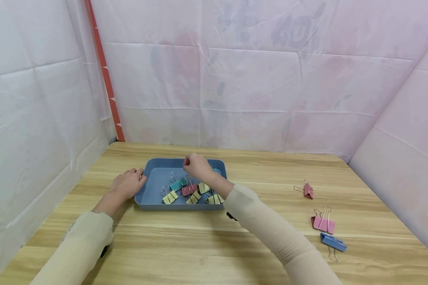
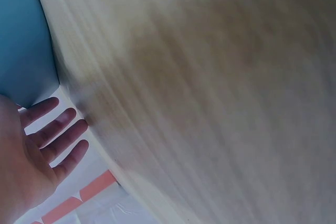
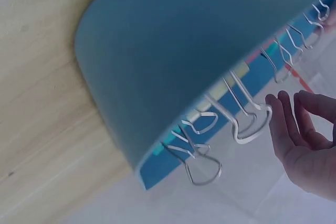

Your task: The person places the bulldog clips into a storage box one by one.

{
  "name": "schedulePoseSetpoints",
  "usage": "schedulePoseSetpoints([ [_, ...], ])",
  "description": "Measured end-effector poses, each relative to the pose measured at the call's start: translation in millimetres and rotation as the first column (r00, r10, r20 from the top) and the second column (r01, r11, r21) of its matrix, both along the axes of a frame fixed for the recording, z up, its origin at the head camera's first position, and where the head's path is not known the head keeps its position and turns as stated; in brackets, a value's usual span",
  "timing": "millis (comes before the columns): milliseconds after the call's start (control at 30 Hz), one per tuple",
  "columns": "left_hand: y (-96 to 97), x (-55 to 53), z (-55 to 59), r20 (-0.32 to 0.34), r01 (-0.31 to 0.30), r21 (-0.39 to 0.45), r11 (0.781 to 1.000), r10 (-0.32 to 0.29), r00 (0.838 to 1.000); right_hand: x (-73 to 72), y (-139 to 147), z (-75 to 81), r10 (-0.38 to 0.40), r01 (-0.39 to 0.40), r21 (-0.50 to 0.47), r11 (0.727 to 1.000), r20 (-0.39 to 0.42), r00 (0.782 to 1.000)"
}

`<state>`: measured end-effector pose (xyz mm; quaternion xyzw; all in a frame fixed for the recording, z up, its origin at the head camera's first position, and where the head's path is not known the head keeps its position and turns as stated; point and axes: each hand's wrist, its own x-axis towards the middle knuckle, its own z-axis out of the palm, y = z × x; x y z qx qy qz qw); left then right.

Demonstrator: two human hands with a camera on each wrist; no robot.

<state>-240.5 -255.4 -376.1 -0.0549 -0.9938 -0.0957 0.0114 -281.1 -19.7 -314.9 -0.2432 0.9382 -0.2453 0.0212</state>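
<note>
A blue rectangular tray [image 1: 180,207] on the wooden table holds several binder clips: yellow ones [image 1: 170,197], a teal one [image 1: 178,184] and a red one [image 1: 189,190] among them. My left hand [image 1: 128,184] is at the tray's left rim, its fingers extended outside the wall in the left wrist view. Over the tray's back part hovers my right hand [image 1: 198,166], with loosely bent fingers and no clip visible between them. In the right wrist view, silver clip handles [image 3: 252,124] stick up past the tray wall beside the fingertips.
To the right on the table [image 1: 264,237] lie a small red binder clip [image 1: 308,190], a pink one [image 1: 323,225] and a blue one [image 1: 333,242], the last two close together. Pale cloth hangs [image 1: 235,95] behind the table and at both sides.
</note>
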Motion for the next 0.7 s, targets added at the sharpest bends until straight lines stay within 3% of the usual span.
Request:
schedulePoseSetpoints([
  [333,-1.3,0.9,0.6,-0.014,0.0,0.003,1.0,0.0,1.0,9.1,24.0,20.5,-0.01,0.001,-0.11,0.994,-0.087,0.996],
  [567,-2.8,1.1,-0.5,-0.005,-0.006,0.004,1.0,0.006,1.0,14.8,45.8,32.0,-0.05,0.01,-0.192,0.981,-0.206,0.977],
  [700,-3.3,1.5,-0.7,-0.005,-0.009,0.013,1.0,0.009,1.0,16.9,61.5,39.2,-0.086,0.034,-0.227,0.973,-0.223,0.971],
])
